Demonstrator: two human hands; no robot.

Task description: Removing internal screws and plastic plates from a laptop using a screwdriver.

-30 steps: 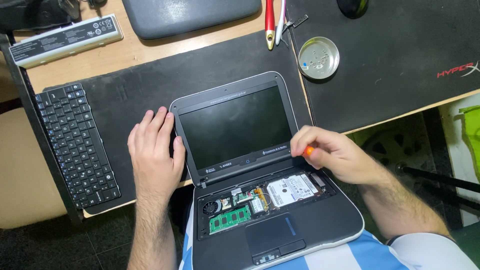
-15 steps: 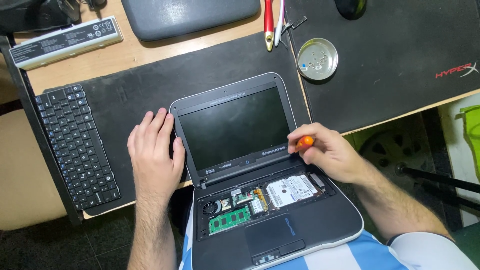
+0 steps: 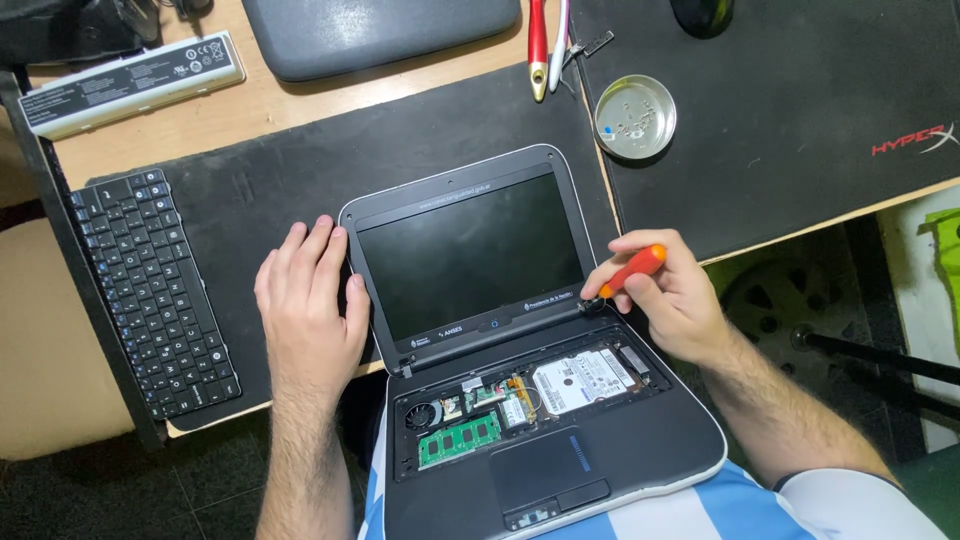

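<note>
A small dark-grey laptop (image 3: 500,330) sits open in the centre of the frame, its lower half resting on the person's lap and its lid lying back onto a black desk mat (image 3: 300,170). The keyboard is off, so the fan, a green memory module (image 3: 458,440) and a silver hard drive (image 3: 583,378) show in the open base.

The left hand (image 3: 310,310), at centre left, lies flat with fingers spread, empty, pressing against the left edge of the lid. The right hand (image 3: 675,295), at centre right, grasps an orange-handled screwdriver (image 3: 622,278) between thumb and fingers, its tip at the right hinge corner of the lid.

To do this well, the driver should probably stay square to the screw with firm downward pressure, while the flat hand stops the lid shifting.

At upper right a round metal tin (image 3: 635,118) holds small screws. The removed black keyboard (image 3: 150,290) lies at the left, and a pale battery pack (image 3: 130,82) at upper left.
</note>
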